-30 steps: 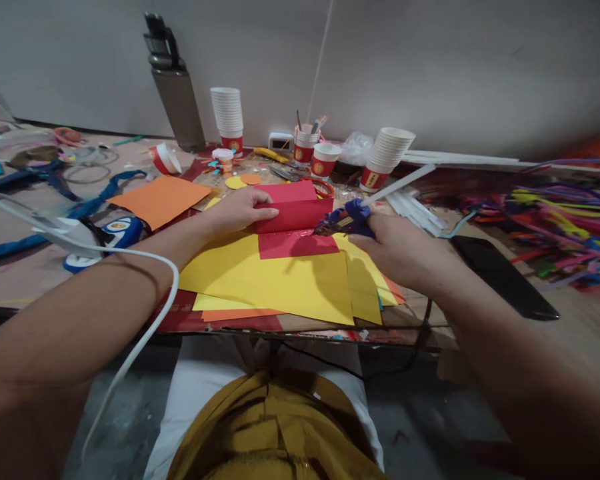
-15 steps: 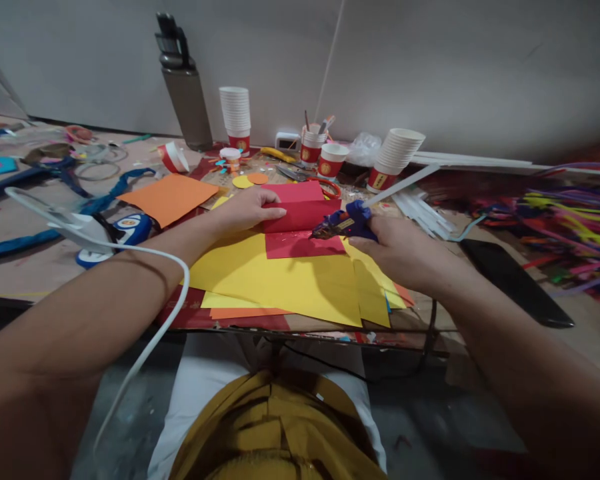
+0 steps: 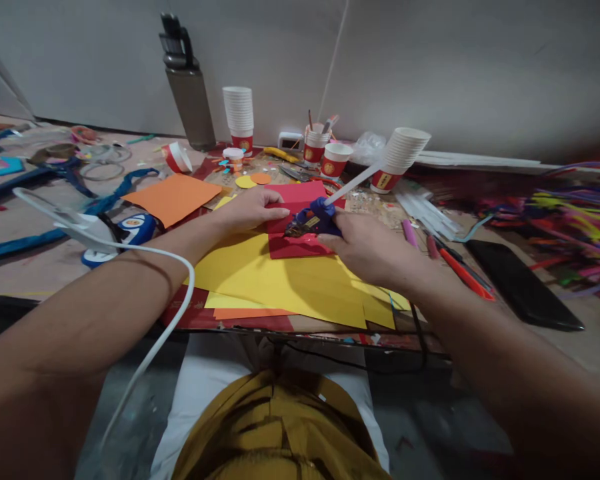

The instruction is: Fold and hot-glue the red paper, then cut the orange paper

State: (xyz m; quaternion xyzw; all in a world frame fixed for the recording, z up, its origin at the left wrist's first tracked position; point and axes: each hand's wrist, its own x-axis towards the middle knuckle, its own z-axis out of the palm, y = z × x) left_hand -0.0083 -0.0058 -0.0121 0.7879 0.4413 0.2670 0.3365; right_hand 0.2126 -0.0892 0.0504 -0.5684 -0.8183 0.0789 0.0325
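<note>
- The red paper (image 3: 300,249) lies folded on top of the yellow sheets (image 3: 275,287), midway along the near edge of the bench (image 3: 555,353) and set a little back from it.
- The left hand (image 3: 253,208) is at the left edge of the red paper; its grip is nearly closed, thumb and forefinger pinching the raised flap.
- The right hand (image 3: 367,243) has its grip wrapped around a dark blue glue gun (image 3: 317,221), nozzle pointing left, low over the red paper's lower part; whether the tip touches, I cannot tell.
- A pale glue stick (image 3: 353,185) juts from the back of the glue gun, slanting toward the bench's far edge.
- An orange sheet (image 3: 173,199) lies left of the red paper, beyond the left forearm.
- Along the far edge stand a grey bottle (image 3: 193,110), a cup stack (image 3: 239,110) and a cup of tools (image 3: 316,148); a second, tilted cup stack (image 3: 407,150) stands farther right.
- Toward the right edge lie a black phone (image 3: 523,283), a red-orange pen (image 3: 465,273) and a blurred heap of coloured strands (image 3: 580,227).
</note>
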